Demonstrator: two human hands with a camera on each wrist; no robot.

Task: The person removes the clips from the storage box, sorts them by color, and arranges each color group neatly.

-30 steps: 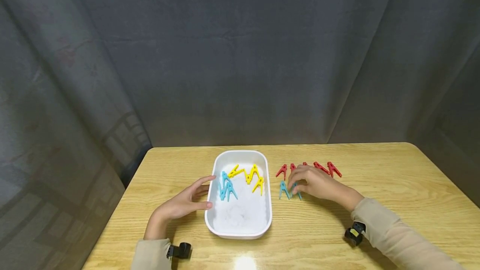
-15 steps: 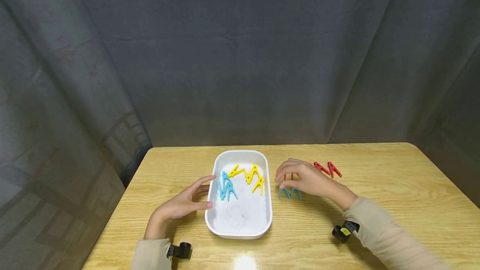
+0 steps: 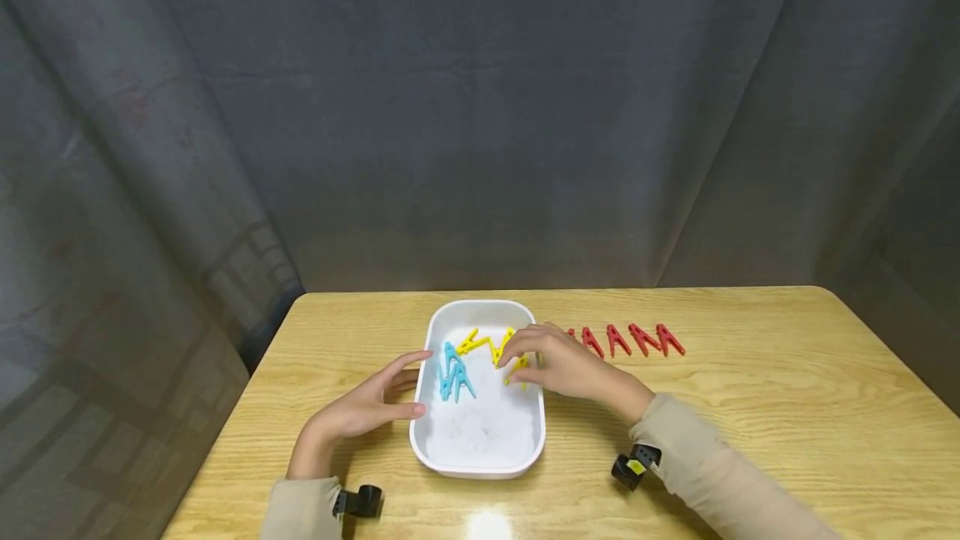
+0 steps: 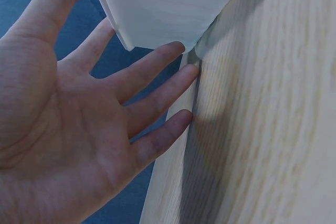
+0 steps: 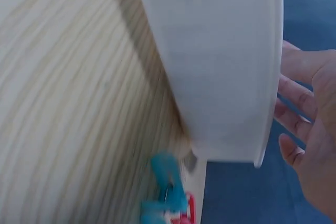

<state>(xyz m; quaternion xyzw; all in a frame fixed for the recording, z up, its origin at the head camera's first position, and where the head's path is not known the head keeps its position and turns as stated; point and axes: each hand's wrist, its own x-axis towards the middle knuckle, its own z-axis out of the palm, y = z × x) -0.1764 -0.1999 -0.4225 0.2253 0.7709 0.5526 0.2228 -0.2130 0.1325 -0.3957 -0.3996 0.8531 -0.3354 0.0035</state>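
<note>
Left hand (image 3: 360, 411), fingers spread, touches white tray (image 3: 480, 440)'s nine-o'clock rim. Right hand (image 3: 562, 365), fingers parted, overhangs two-o'clock yellow clips (image 3: 496, 354); room opens toward six.

White tub (image 5: 220, 66) is super close up, wood-grain table (image 5: 68, 103) to its left, blue backdrop (image 5: 244, 195) to its right. Right hand (image 5: 317, 129) is by the tub's rim, fingers partly hidden behind it. Below the tub: blurry teal clip (image 5: 167, 172), red piece (image 5: 192, 205) touching it.

Long beige sleeves (image 3: 720, 465) and small black wrist cameras (image 3: 367, 501) are worn, the right camera (image 3: 623, 474) bearing a yellow patch (image 3: 636, 467).
</note>
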